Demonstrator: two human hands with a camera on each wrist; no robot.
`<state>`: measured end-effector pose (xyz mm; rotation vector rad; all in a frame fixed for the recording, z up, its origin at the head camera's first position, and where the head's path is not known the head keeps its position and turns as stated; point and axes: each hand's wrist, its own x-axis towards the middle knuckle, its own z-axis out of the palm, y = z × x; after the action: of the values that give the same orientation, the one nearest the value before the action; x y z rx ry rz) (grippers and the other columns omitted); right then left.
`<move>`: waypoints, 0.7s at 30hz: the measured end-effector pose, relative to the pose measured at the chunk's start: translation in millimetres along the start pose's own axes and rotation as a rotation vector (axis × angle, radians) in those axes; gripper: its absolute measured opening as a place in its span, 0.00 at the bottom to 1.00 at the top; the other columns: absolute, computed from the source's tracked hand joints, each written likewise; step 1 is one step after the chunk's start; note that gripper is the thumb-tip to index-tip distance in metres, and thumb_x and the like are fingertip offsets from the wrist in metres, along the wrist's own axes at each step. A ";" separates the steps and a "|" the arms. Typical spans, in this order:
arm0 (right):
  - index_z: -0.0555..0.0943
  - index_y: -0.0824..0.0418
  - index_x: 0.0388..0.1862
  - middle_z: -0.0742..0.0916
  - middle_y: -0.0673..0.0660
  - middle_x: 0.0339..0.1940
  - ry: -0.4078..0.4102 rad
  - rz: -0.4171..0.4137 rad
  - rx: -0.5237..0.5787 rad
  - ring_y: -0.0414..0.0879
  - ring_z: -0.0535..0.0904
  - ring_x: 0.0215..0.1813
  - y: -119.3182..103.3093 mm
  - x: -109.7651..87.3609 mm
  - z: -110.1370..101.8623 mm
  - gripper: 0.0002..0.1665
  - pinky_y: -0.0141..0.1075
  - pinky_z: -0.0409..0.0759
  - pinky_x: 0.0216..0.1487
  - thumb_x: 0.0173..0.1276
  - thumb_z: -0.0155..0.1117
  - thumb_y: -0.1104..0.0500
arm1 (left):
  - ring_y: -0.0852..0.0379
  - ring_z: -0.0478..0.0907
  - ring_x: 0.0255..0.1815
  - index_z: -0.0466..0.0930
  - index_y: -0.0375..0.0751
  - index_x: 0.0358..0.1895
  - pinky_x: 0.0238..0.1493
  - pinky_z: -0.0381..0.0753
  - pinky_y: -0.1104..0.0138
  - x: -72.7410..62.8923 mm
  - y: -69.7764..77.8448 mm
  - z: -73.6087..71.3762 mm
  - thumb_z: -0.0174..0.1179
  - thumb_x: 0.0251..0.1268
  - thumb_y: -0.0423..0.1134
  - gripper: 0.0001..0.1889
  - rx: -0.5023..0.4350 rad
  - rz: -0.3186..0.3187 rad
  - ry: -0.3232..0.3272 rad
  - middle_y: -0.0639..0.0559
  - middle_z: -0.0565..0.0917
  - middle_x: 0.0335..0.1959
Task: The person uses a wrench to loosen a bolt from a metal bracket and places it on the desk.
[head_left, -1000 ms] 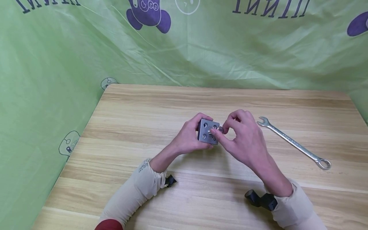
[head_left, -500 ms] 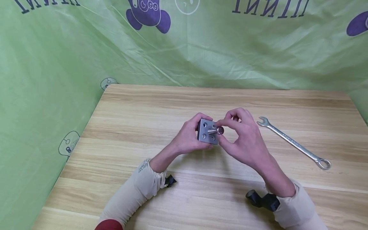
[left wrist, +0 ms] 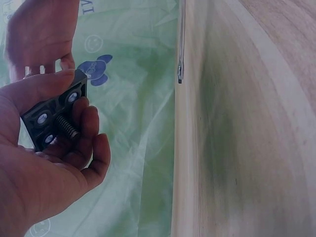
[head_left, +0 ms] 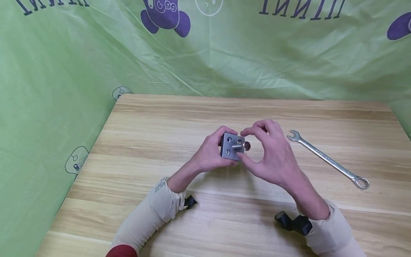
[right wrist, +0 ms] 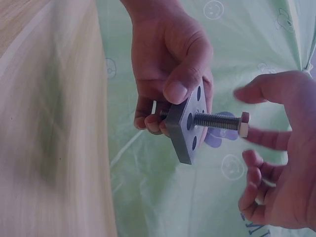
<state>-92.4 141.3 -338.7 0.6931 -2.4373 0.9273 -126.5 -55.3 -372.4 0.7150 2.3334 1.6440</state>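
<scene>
My left hand (head_left: 210,151) grips a square grey metal plate (head_left: 226,154) by its edges, above the table. Holes lie near the corners of the plate. A hex bolt (right wrist: 219,121) runs through the middle; its head and much of its threaded shank stand out on the side facing my right hand. In the left wrist view the bolt's threaded end (left wrist: 67,127) pokes out of the back, close to the curled fingers. My right hand (head_left: 274,157) is around the bolt head with thumb and index finger spread apart, off the head in the right wrist view.
A combination wrench (head_left: 327,159) lies on the wooden table (head_left: 154,117) to the right of my right hand. Green printed fabric (head_left: 205,64) hangs behind the table and at its left. Black wrist cameras (head_left: 292,223) sit at the sleeves.
My right thumb and index finger have moved off the bolt and spread apart, leaving its head in plain sight. The left hand and the plate stay in place.
</scene>
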 end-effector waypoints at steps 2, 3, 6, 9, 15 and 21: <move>0.83 0.59 0.36 0.79 0.60 0.40 0.001 0.044 -0.055 0.55 0.72 0.46 -0.7 -0.4 0.4 0.20 0.42 0.67 0.40 0.48 0.77 0.50 | 0.57 0.80 0.39 0.71 0.36 0.59 0.44 0.78 0.71 0.0 0.1 -0.1 0.76 0.39 0.26 0.38 0.004 -0.001 -0.003 0.38 0.85 0.48; 0.83 0.58 0.32 0.79 0.59 0.40 0.003 0.064 -0.079 0.55 0.73 0.46 -0.9 -0.4 0.7 0.20 0.42 0.67 0.39 0.48 0.77 0.47 | 0.57 0.80 0.39 0.71 0.36 0.59 0.43 0.78 0.71 0.0 0.2 -0.1 0.76 0.39 0.26 0.37 0.005 -0.001 -0.005 0.38 0.85 0.48; 0.79 0.57 0.21 0.80 0.58 0.37 -0.001 0.115 -0.123 0.55 0.72 0.44 -1.7 -1.3 0.5 0.22 0.40 0.66 0.37 0.49 0.77 0.42 | 0.57 0.80 0.39 0.71 0.36 0.59 0.43 0.78 0.71 -0.1 0.4 -0.2 0.76 0.39 0.25 0.38 0.006 0.001 -0.003 0.37 0.85 0.48; 0.77 0.56 0.15 0.81 0.57 0.35 -0.003 0.139 -0.147 0.54 0.72 0.42 -2.4 -1.7 0.3 0.25 0.39 0.65 0.34 0.53 0.75 0.40 | 0.57 0.80 0.39 0.71 0.36 0.59 0.44 0.78 0.71 -0.3 0.6 -0.4 0.76 0.39 0.26 0.38 0.008 0.001 -0.002 0.38 0.85 0.49; 0.77 0.58 0.15 0.80 0.57 0.33 0.021 0.072 -0.126 0.53 0.70 0.40 -2.4 -1.4 2.1 0.21 0.38 0.65 0.34 0.57 0.76 0.49 | 0.58 0.79 0.39 0.71 0.37 0.60 0.43 0.78 0.71 -0.3 0.1 -0.7 0.76 0.39 0.26 0.38 0.009 0.001 -0.004 0.39 0.84 0.49; 0.79 0.58 0.21 0.79 0.58 0.34 0.038 0.004 -0.056 0.53 0.69 0.41 -0.4 -1.0 2.7 0.14 0.39 0.64 0.38 0.55 0.76 0.53 | 0.58 0.80 0.39 0.71 0.36 0.59 0.44 0.78 0.71 -0.7 0.0 -0.8 0.76 0.38 0.26 0.38 0.003 0.005 -0.005 0.38 0.85 0.48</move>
<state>-92.0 139.4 -340.9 0.6453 -2.4225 0.8622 -126.3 -56.3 -372.2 0.7254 2.3327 1.6400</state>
